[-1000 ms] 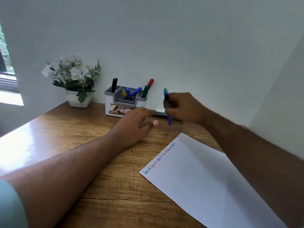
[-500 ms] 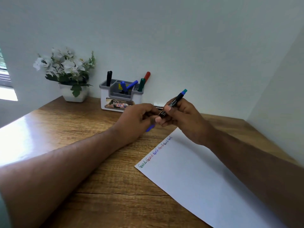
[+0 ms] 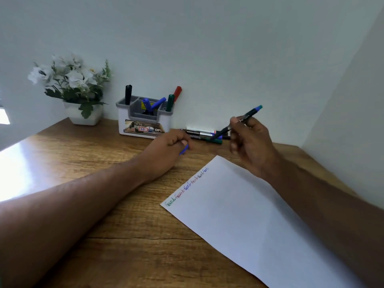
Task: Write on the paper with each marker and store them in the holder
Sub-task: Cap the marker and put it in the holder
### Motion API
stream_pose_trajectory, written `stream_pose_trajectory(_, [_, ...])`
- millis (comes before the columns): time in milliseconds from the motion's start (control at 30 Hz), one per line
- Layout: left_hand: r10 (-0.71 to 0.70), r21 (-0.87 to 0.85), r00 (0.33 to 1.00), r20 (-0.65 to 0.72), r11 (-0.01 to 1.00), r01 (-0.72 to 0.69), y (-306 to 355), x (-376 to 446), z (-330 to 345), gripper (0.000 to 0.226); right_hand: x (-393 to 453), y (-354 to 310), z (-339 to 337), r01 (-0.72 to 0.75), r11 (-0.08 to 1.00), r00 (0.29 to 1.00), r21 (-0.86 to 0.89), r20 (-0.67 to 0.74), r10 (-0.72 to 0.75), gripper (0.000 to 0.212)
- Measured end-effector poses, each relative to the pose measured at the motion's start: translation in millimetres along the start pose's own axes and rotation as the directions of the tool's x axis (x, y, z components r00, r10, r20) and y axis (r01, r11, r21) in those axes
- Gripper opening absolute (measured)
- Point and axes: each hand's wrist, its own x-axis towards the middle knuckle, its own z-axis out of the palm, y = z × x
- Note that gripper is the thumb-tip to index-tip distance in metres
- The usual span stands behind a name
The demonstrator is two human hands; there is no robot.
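My right hand (image 3: 250, 140) holds a dark marker (image 3: 247, 117) with a blue-green end, tilted up to the right above the paper's far corner. My left hand (image 3: 166, 151) is closed on a blue cap (image 3: 184, 150) that pokes out below the fingers. The white paper (image 3: 249, 221) lies at the right with several short coloured words along its left edge. The grey and white holder (image 3: 143, 121) stands by the wall with black, blue, green and red markers in it. More markers (image 3: 204, 134) lie on the desk between holder and right hand.
A white pot of white flowers (image 3: 72, 90) stands at the back left. The wooden desk (image 3: 83, 183) meets walls at the back and right. Bright glare covers the desk's left side.
The hands were together on the marker; they have pulled apart, the blue cap staying in my left hand and the marker moving up and right in my right hand.
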Motion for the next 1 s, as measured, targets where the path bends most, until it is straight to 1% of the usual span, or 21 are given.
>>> stream_pose_trajectory(67, [0.038, 0.068, 0.998, 0.044, 0.997, -0.041, 3, -3, 2, 0.024, -2, 4, -7, -0.026, 0.999, 0.999, -0.043, 0.038, 0.028, 0.014])
stream_pose_trajectory(133, [0.075, 0.168, 0.988, 0.138, 0.981, -0.098, 7, -5, 5, 0.016, -2, 9, -14, -0.043, 0.997, 0.994, -0.062, 0.103, 0.049, 0.019])
stream_pose_trajectory(167, [0.069, 0.238, 0.979, 0.193, 0.964, -0.115, 9, -5, 7, 0.018, -3, 11, -17, -0.049, 0.996, 0.99, -0.079, 0.128, 0.059, 0.021])
stream_pose_trajectory(200, [0.054, 0.311, 0.969, 0.242, 0.941, -0.13, 9, -4, 7, 0.026, -3, 13, -19, -0.066, 0.993, 0.985, -0.098, 0.153, 0.08, 0.021])
stream_pose_trajectory(267, [0.027, 0.401, 0.954, 0.298, 0.904, -0.151, 9, -1, 8, 0.033, -2, 16, -22, -0.122, 0.985, 0.97, -0.123, 0.197, 0.144, 0.021])
stream_pose_trajectory(300, [0.028, 0.41, 0.951, 0.309, 0.898, -0.16, 7, 0, 8, 0.031, -1, 18, -23, -0.146, 0.981, 0.963, -0.128, 0.208, 0.17, 0.02])
stream_pose_trajectory(367, [0.034, 0.38, 0.948, 0.316, 0.911, -0.159, 4, 1, 7, 0.029, 2, 19, -24, -0.158, 0.973, 0.957, -0.17, 0.218, 0.193, 0.012])
stream_pose_trajectory(433, [0.041, 0.354, 0.946, 0.322, 0.921, -0.161, 2, 1, 7, 0.034, 6, 20, -25, -0.169, 0.958, 0.949, -0.23, 0.224, 0.221, 0.006])
stream_pose_trajectory(533, [0.049, 0.34, 0.943, 0.329, 0.926, -0.166, -1, 2, 6, 0.039, 6, 19, -25, -0.223, 0.954, 0.938, -0.2, 0.221, 0.266, 0.009])
stream_pose_trajectory(633, [0.035, 0.303, 0.938, 0.344, 0.942, -0.146, -1, 2, 7, 0.045, 6, 21, -29, -0.136, 0.96, 0.955, -0.243, 0.225, 0.192, 0.006])
stream_pose_trajectory(700, [0.02, 0.306, 0.939, 0.344, 0.943, -0.132, -2, 2, 7, 0.046, 8, 24, -31, -0.067, 0.962, 0.958, -0.264, 0.254, 0.136, 0.005])
stream_pose_trajectory(733, [0.018, 0.309, 0.941, 0.338, 0.942, -0.129, -2, 2, 8, 0.045, 9, 26, -31, -0.06, 0.963, 0.956, -0.263, 0.264, 0.131, 0.007])
stream_pose_trajectory(800, [0.013, 0.314, 0.944, 0.33, 0.941, -0.123, -1, 4, 8, 0.043, 11, 26, -31, -0.089, 0.968, 0.954, -0.236, 0.258, 0.151, 0.004])
stream_pose_trajectory(867, [0.007, 0.312, 0.945, 0.328, 0.943, -0.115, 0, 4, 8, 0.044, 12, 27, -32, -0.1, 0.969, 0.954, -0.224, 0.254, 0.157, 0.007])
stream_pose_trajectory(1000, [0.006, 0.311, 0.942, 0.337, 0.943, -0.118, 1, 5, 8, 0.044, 11, 28, -32, -0.063, 0.963, 0.959, -0.261, 0.252, 0.131, 0.008])
